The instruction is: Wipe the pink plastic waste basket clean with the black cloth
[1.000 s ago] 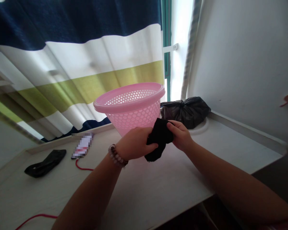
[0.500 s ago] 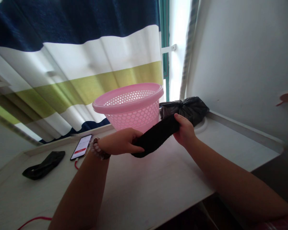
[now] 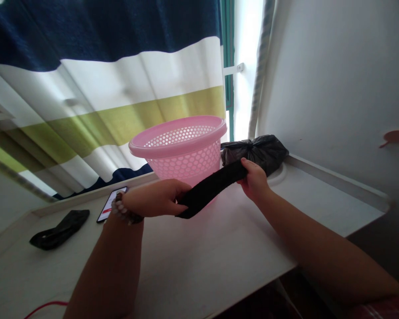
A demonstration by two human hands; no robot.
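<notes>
Behind the left hand (image 3: 156,198) sits a round-beaded bracelet (image 3: 124,210), pale and dark brown; well behind the right hand (image 3: 255,180), a pale-lined reddish sleeve (image 3: 387,309).

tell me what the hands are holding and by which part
A black cloth, stretched between both: the left hand grips its lower end, the right hand its upper end.
</notes>
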